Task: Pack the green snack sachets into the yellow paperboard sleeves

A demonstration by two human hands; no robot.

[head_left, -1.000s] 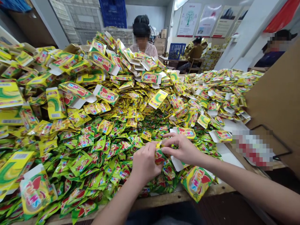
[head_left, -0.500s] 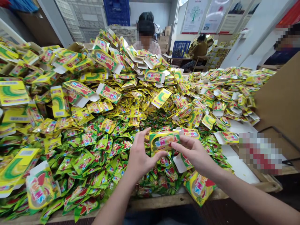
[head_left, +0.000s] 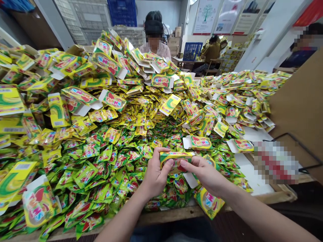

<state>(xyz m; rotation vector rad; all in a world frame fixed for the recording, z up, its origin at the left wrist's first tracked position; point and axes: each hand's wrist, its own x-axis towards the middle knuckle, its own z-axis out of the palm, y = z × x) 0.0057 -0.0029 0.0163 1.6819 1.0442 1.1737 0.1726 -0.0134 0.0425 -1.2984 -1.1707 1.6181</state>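
Yellow-green card packet (head_left: pixel 176 160) sits pinched between a person's left hand (head_left: pixel 155 173) and right hand (head_left: pixel 205 173), fingers closed on its ends, just above a heaped pile of foil sachets (head_left: pixel 101 151) on a wooden table (head_left: pixel 166 215). Nearby cards (head_left: pixel 200 142) bear red lettering that looks like "TUNS"; a co-worker (head_left: pixel 153 47) sits beyond the pile.

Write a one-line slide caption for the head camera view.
Left hand and right hand hold a yellow carton over a heap of green sachets.
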